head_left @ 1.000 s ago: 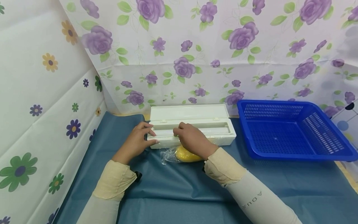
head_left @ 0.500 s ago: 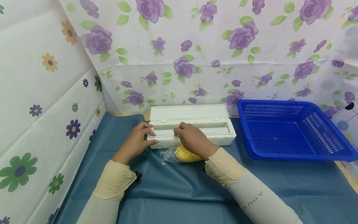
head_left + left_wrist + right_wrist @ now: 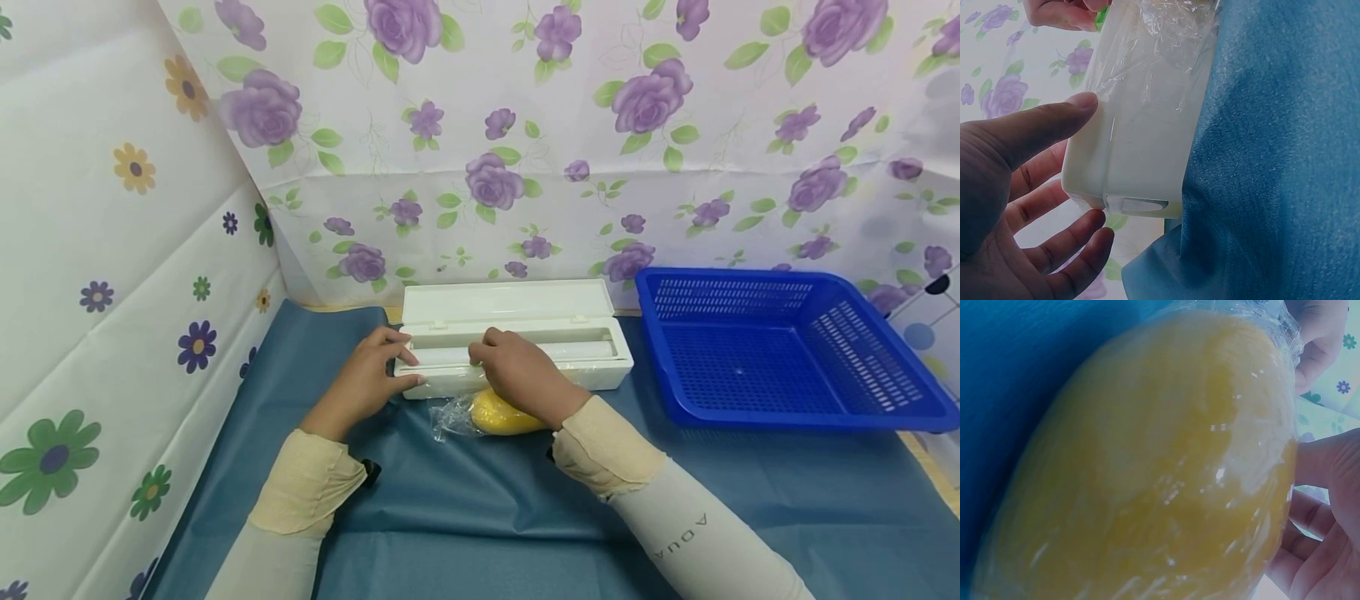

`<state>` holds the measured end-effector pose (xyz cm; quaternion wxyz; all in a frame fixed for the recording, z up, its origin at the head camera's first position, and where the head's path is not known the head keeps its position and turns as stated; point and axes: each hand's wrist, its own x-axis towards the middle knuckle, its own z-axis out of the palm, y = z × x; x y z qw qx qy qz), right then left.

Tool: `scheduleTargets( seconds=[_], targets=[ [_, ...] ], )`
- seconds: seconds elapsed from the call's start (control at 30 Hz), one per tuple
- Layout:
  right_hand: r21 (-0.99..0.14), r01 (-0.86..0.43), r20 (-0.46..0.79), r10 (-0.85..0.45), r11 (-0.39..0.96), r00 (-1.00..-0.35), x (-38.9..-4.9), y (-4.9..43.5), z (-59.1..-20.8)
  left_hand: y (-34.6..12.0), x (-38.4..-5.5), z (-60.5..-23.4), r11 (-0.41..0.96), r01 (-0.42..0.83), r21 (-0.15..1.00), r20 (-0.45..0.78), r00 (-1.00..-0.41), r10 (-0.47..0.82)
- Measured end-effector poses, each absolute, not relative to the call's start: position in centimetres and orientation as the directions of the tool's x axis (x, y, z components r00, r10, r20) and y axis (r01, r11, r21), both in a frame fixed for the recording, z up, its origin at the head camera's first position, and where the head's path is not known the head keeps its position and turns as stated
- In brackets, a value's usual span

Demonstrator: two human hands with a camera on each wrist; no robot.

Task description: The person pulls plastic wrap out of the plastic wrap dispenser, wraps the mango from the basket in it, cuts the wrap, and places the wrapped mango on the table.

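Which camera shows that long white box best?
The head view: the white box shows nearly whole, lid raised, though the right hand covers part. The left wrist view shows one end close up, partly behind clear film; in the right wrist view I can't make it out.

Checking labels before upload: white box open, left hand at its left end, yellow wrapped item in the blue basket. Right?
Not quite: the yellow wrapped item isn't in the blue basket. The head view shows it on the blue cloth, in front of the white box. Rest stands.
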<state>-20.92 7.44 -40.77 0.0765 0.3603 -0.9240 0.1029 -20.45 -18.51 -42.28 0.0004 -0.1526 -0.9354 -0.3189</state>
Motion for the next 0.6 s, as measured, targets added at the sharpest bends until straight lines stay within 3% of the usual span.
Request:
scheduleTargets(
  seconds=[0.6],
  targets=[
    [-0.138,-0.671,0.222,-0.637,0.729,-0.738,-20.66,7.98,-40.38,-18.52,-20.39,-42.29,0.744,0.287,0.603,0.104,-0.953,0.283]
  ],
)
